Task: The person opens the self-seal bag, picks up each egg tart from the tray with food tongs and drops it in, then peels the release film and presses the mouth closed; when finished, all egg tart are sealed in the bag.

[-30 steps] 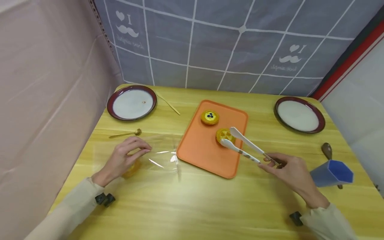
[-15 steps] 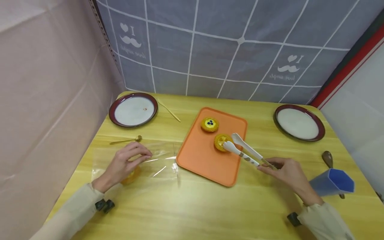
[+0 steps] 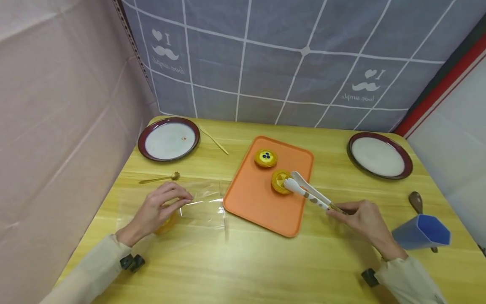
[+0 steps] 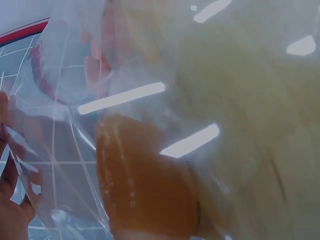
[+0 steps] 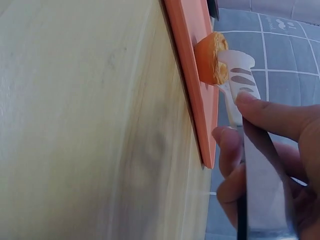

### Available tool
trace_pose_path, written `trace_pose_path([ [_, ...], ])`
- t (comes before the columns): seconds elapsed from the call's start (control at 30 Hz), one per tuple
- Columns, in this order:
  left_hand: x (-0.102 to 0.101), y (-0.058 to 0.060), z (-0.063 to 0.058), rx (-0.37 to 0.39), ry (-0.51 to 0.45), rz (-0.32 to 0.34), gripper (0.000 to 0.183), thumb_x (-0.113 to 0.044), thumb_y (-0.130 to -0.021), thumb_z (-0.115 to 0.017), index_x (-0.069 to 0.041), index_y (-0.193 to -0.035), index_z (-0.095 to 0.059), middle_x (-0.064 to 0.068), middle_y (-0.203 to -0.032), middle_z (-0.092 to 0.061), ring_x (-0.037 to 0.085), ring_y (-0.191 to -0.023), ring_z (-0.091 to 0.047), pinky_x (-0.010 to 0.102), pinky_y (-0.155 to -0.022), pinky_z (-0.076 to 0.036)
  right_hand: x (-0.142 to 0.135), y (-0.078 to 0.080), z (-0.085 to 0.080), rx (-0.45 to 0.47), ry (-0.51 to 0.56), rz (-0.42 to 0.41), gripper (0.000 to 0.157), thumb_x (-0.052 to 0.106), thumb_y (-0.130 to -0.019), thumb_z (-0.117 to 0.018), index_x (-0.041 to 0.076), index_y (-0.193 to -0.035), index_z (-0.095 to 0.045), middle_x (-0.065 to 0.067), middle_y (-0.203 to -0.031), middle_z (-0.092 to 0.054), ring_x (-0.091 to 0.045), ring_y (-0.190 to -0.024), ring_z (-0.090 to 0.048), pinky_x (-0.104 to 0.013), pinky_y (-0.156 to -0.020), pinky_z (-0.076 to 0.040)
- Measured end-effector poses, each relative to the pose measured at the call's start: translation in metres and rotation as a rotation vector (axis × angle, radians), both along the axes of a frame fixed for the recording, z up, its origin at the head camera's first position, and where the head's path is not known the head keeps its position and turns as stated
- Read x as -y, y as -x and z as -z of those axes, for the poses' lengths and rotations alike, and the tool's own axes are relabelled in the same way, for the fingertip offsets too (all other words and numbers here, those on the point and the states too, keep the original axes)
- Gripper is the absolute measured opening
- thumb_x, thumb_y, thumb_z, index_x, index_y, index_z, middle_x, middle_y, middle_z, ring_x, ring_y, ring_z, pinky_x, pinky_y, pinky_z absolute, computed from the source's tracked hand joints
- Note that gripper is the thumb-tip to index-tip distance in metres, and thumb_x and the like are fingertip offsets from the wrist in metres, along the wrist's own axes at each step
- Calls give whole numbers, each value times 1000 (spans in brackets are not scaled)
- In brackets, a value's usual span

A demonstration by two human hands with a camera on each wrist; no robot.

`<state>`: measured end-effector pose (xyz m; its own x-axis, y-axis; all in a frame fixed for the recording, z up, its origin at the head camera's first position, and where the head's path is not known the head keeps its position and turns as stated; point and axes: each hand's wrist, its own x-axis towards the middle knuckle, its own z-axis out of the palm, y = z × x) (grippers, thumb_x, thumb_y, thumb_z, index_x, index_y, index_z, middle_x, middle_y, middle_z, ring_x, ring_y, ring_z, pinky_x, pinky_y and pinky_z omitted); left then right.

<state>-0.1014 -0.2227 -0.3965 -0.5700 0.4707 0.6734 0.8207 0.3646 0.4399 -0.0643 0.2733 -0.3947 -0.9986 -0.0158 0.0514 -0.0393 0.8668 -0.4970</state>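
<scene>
Tongs [image 3: 313,199] are narrowing at the tips | fruit-wedge tart [image 3: 279,181] is lying near right edge of orange tray [image 3: 258,207], forward-left along their long axis | nearer right hand [image 3: 362,219] is gripping them | left hand [image 3: 155,207] is pinching clear plastic bag [image 3: 206,215]

Makeshift dining nook, I judge: my yellow wood-grain table [image 3: 243,270] stands before grey-blue, white-gridded cloth [image 3: 273,76] and pale pinkish fabric [image 3: 72,109]; round maroon-rimmed white plates [image 3: 161,143] on top.
</scene>
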Motion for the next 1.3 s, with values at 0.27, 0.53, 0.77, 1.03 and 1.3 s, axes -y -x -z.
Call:
trace_pose_path([
  [0.27, -2, 1, 1, 1, -5, 8, 33, 13, -63, -71, -11, -87, -68, -2, -88, -63, 7, -84, -55, 10, -79, -44, 2, -3, 3, -63, 15, 10, 37, 49, -72, -67, 17, -87, -73, 2, -63, -68, -2, -42, -48, -19, -33, -27],
  [0.53, -2, 2, 1, -1, 0, 14, 35, 13, -64, -70, -13, -88, -68, -3, -88, -63, 8, -85, -55, 11, -79, -44, 2, -4, 0, -20, -10, 57, 51, 56, -69, -66, 11, -93, -71, -3, -71, -69, -4, -46, -44, -19, -39, -32],
  [0.77, -2, 2, 2, -7, 1, 12, 38, 12, -63, -71, -15, -89, -67, -3, -89, -63, 8, -86, -55, 10, -80, -44, 2, -3, -3, 72, 15, 52, 53, 59, -68, -65, 14, -96, -70, -8, -87, -70, -10, -67, -59, -22, -51, -43],
  [1.03, -3, 0, 3, -5, 1, 9, 37, 13, -63, -71, -14, -88, -68, -3, -88, -63, 8, -85, -55, 10, -80, -44, 4, -3, 0, 209, 116, -6, 44, 56, -73, -61, 19, -95, -69, 2, -66, -68, -11, -56, -59, -24, -45, -42],
  [1.3, -4, 0, 1, -10, 12, 7, 35, 12, -64, -70, -14, -88, -68, -4, -89, -62, 7, -86, -55, 10, -80, -44, 3, -2, 0, 183, 220, -36, 31, 47, -77, -62, 19, -88, -71, -1, -62, -68, -18, -48, -59, -27, -39, -43],
])
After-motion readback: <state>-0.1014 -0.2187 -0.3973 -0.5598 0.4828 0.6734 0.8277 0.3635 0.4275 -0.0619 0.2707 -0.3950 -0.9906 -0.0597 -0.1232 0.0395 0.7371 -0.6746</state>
